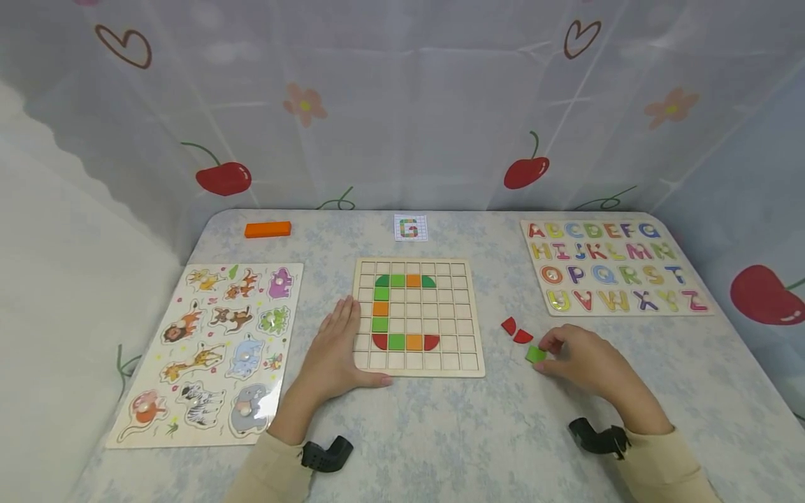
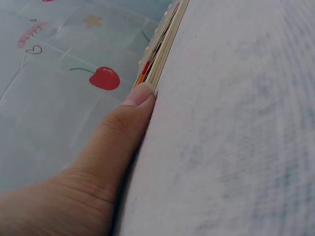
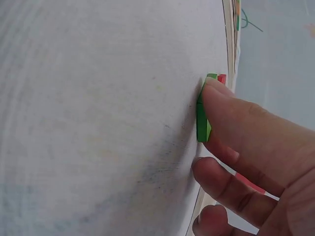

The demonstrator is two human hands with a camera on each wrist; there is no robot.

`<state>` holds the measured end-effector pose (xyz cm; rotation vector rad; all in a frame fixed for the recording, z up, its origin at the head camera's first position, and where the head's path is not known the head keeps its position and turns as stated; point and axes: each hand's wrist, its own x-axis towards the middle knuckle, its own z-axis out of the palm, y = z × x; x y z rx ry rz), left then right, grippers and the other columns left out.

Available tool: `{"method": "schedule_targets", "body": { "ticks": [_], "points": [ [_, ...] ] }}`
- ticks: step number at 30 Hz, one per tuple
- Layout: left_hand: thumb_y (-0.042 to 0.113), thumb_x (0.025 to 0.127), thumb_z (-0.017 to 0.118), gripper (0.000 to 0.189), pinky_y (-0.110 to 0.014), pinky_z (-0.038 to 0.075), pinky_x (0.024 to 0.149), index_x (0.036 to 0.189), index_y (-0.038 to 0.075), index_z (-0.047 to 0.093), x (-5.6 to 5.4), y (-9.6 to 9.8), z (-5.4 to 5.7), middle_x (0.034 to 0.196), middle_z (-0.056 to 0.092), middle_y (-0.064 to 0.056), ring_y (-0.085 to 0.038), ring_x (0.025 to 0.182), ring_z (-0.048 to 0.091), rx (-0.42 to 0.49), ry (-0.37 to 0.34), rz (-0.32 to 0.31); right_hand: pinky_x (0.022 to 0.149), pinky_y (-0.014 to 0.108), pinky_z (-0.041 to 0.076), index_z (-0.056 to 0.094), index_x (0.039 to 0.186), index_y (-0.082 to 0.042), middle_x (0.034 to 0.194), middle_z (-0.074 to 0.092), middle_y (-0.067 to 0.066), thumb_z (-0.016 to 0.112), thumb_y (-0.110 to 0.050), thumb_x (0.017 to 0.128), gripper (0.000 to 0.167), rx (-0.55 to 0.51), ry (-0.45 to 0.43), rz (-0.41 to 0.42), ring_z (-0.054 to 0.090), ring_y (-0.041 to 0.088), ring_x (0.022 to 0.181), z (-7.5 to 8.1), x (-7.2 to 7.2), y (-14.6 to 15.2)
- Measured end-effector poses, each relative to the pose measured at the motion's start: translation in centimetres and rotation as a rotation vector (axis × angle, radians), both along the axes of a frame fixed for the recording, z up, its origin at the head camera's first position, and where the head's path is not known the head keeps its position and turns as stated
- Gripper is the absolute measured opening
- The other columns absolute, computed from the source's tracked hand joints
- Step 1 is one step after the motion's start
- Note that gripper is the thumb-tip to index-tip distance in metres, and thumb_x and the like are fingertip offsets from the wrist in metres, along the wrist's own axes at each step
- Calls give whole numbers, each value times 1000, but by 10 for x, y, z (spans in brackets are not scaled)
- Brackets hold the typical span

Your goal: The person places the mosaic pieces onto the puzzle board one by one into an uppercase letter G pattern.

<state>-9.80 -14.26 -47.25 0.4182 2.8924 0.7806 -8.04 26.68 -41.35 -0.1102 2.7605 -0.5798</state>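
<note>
In the head view my left hand [image 1: 335,353] rests against a square wooden grid board [image 1: 455,307], fingers extended along its left edge and thumb on its front edge. Green, orange and red pieces on the board form a C-like outline with rounded corners. The left wrist view has the thumb [image 2: 120,120] touching the board's side. To the right of the board, my right hand [image 1: 585,360] pinches a green square block [image 1: 535,354] between thumb and fingers, low at the tablecloth. Two red quarter-round blocks [image 1: 523,337] lie just beyond it.
A small card [image 1: 411,228] with a coloured G pattern lies behind the board. On the left is an animal peg puzzle [image 1: 239,353], with an orange bar [image 1: 267,230] behind it. An alphabet puzzle [image 1: 613,269] occupies the back right.
</note>
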Motion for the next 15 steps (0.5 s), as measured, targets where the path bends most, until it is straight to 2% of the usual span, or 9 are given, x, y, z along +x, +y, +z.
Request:
{"method": "schedule_targets", "body": {
  "ticks": [8,15],
  "points": [
    [77,54,81,148,-47,10,127,158,1,8,1,0,2,168,5,-13,-27,157,3,2,2,-4,64,27,42,63,95,-15,93,62,1,82,-21,81,25,-138,-5,-22,49,18,78,-5,-1,-3],
    [77,54,80,148,-48,10,127,158,1,8,1,0,2,168,4,-13,-27,157,3,0,3,-5,60,25,42,62,97,-14,93,63,3,79,-21,83,23,-245,-8,-54,50,19,76,-4,-6,-7]
  ]
}}
